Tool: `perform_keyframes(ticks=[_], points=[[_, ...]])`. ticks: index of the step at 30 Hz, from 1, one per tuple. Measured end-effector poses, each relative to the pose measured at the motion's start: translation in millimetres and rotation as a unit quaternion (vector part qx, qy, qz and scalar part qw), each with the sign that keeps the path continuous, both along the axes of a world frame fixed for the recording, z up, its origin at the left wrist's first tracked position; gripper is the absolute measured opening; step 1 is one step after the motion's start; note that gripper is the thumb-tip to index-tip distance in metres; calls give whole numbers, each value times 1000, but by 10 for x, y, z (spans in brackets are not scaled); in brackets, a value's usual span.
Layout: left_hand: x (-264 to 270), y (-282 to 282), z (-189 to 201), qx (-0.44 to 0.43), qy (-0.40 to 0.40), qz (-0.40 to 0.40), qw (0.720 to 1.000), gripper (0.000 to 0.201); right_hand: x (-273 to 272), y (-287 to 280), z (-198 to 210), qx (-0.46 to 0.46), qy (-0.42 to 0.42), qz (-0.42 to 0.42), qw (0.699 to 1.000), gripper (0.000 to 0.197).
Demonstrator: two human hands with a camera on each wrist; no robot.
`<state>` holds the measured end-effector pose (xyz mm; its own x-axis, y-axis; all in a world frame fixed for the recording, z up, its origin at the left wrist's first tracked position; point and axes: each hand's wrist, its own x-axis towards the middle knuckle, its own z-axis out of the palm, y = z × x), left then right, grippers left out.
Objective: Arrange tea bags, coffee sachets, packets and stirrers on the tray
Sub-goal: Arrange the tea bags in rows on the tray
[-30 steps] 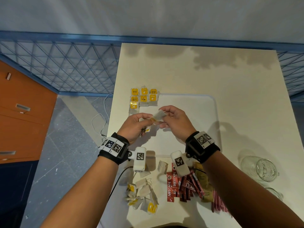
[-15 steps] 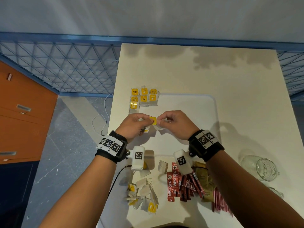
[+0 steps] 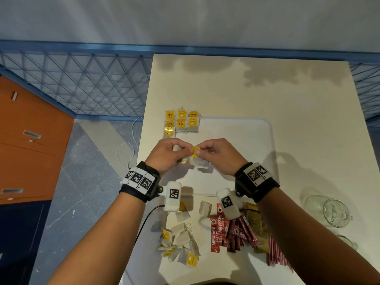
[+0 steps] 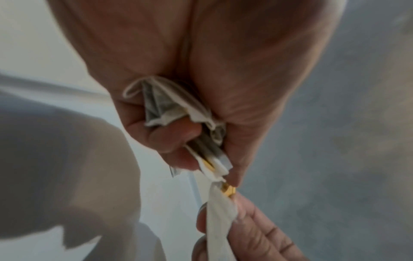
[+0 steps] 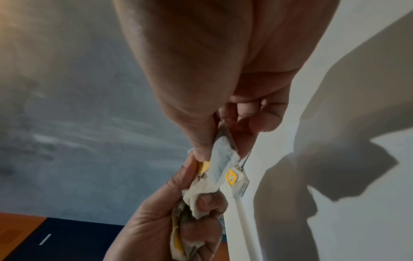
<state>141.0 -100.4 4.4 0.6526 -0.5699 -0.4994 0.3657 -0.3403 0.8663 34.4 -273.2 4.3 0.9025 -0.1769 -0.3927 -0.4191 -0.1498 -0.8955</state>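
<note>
Both hands hover over the left part of the white tray (image 3: 265,128). My left hand (image 3: 181,148) grips a crumpled bunch of tea bags (image 4: 178,114) in its curled fingers. My right hand (image 3: 202,148) pinches one tea bag (image 3: 200,163) by its yellow tag (image 3: 195,151), and the bag hangs below. In the right wrist view this tea bag (image 5: 221,159) still touches the left hand's bunch (image 5: 192,201). Several tea bags (image 3: 181,122) lie in rows at the tray's far left corner.
On the table in front of the tray lie a heap of loose tea bags (image 3: 181,243), red coffee sachets (image 3: 219,231), brown packets (image 3: 257,223) and red stirrers (image 3: 276,256). Glass jars (image 3: 335,212) lie on their side at the right. The table's left edge drops to the floor.
The white tea bag held level between my hands now hangs from my right fingers with its yellow tag showing. Both hands have barely shifted.
</note>
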Motion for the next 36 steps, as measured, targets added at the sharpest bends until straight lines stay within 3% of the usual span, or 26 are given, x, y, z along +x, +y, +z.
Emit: perform_keyframes(ticks=[3,7,13,18,22,36], points=[[12,12,-4,-3,14,13,1000,9,22,20,8,0,0,-6,1000,10],[-26,61,-40,23,24,-9,999,35,61,42,-6,9,-25,-91,996,4],[-90,99,-123,31,2,-2,1000,18,83,101,-17,14,-44,-153,987,6],[-97,72,-53,-11,30,4,999,18,83,138,-24,42,-32,-197,979,4],[-67,29,-60,4,0,71,997,2,86,186,-27,48,-11,-194,980,14],[-19,45,-107,-16,-13,40,999,19,132,201,-84,31,-4,-166,986,10]])
